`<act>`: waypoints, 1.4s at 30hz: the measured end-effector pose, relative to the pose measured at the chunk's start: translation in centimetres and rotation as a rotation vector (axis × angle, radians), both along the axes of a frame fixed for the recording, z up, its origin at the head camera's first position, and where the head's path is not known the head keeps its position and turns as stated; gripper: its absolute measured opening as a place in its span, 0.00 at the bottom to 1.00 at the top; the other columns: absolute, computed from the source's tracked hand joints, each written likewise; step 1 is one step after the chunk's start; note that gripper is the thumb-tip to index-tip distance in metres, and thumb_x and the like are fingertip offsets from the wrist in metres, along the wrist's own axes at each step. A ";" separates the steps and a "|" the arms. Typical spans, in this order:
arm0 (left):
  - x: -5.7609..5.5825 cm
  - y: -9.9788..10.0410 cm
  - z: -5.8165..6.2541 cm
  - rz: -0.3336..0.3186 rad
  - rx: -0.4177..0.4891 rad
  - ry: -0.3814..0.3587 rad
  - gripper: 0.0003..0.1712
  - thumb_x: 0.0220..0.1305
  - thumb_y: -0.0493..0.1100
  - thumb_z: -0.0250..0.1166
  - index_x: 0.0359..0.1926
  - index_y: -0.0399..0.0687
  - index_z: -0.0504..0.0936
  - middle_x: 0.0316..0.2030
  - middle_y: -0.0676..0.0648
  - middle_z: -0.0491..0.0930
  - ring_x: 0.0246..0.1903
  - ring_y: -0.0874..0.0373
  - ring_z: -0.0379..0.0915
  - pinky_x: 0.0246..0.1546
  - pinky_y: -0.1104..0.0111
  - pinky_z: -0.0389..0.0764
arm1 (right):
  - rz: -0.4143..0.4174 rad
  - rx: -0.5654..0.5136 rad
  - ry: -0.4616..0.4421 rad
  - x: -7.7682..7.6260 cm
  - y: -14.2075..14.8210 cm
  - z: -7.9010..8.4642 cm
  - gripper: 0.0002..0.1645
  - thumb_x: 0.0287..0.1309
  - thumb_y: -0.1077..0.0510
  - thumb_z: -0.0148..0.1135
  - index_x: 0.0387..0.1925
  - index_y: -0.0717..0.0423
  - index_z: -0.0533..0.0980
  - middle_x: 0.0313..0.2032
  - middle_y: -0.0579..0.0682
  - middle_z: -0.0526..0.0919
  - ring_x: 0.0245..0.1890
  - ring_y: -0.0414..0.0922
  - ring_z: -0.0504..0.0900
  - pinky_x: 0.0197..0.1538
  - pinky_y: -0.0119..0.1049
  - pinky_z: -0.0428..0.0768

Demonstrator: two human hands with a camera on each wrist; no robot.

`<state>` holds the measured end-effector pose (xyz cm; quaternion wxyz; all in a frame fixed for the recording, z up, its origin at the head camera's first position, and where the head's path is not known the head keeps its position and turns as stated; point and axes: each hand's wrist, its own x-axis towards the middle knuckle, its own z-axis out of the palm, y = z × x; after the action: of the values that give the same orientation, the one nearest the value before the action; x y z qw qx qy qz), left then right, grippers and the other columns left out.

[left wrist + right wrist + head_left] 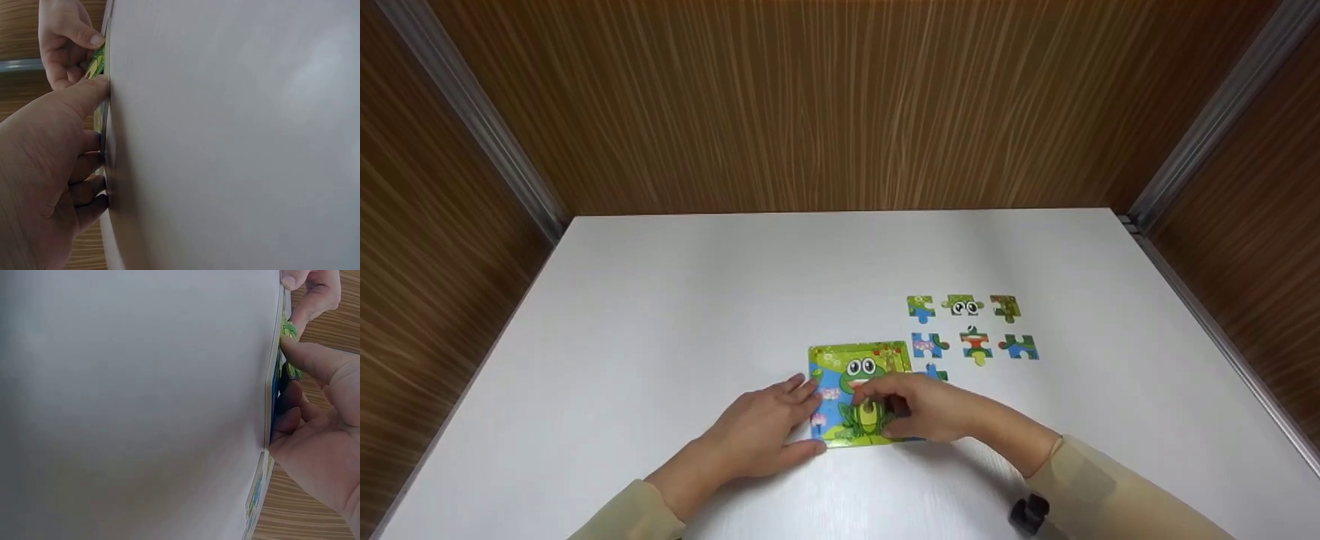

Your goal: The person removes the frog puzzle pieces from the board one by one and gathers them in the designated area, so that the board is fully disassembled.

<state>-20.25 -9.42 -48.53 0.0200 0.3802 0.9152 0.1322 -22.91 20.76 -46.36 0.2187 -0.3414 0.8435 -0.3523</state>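
A frog jigsaw puzzle in a shallow tray (859, 347) lies flat near the front middle of the table. My left hand (765, 431) rests at its left side, fingers spread along the edge and thumb at the near left corner. My right hand (930, 409) reaches over the puzzle's right part. Its thumb and fingers pinch a green puzzle piece with the frog's yellow belly (869, 417). In the right wrist view this puzzle piece (294, 372) stands tilted up from the tray. My right hand hides the tray's lower right part.
Several loose puzzle pieces lie in rows right of the tray, including one with the frog's eyes (964, 307) and one with its mouth (976, 346). Another blue piece (934, 373) is partly behind my right hand. A black object (1029, 514) sits by the right sleeve. Wood-grain panels (840, 105) surround the white table (697, 285).
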 end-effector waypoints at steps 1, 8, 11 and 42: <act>0.0 0.0 0.0 -0.002 0.002 0.003 0.41 0.75 0.66 0.59 0.72 0.39 0.77 0.74 0.41 0.72 0.74 0.43 0.67 0.66 0.48 0.77 | 0.004 0.001 0.016 0.0 0.0 0.0 0.30 0.63 0.68 0.73 0.63 0.44 0.81 0.65 0.40 0.80 0.40 0.41 0.73 0.41 0.31 0.73; -0.1 0.0 -0.1 -0.007 0.004 0.012 0.41 0.75 0.66 0.59 0.72 0.39 0.78 0.73 0.40 0.72 0.73 0.43 0.68 0.66 0.48 0.77 | 0.029 0.002 0.114 0.1 0.0 -0.1 0.30 0.60 0.63 0.78 0.64 0.50 0.82 0.59 0.42 0.84 0.43 0.40 0.75 0.45 0.32 0.76; -0.1 0.0 -0.1 -0.005 0.000 0.011 0.41 0.75 0.67 0.59 0.72 0.39 0.77 0.73 0.40 0.72 0.74 0.43 0.68 0.66 0.49 0.77 | 0.018 -0.013 0.129 0.0 0.1 -0.1 0.30 0.61 0.61 0.78 0.64 0.53 0.82 0.58 0.43 0.85 0.42 0.39 0.76 0.45 0.31 0.77; -0.1 0.1 0.0 0.007 -0.005 -0.003 0.40 0.74 0.65 0.60 0.72 0.39 0.77 0.74 0.40 0.72 0.74 0.43 0.66 0.68 0.50 0.75 | -0.230 -0.026 0.237 -0.5 9.1 2.7 0.27 0.65 0.57 0.75 0.64 0.51 0.82 0.55 0.43 0.86 0.49 0.44 0.84 0.47 0.38 0.83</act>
<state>-20.34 -9.29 -48.49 0.0215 0.3766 0.9169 0.1306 -23.40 29.86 -43.68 0.0713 -0.2848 0.8923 -0.3431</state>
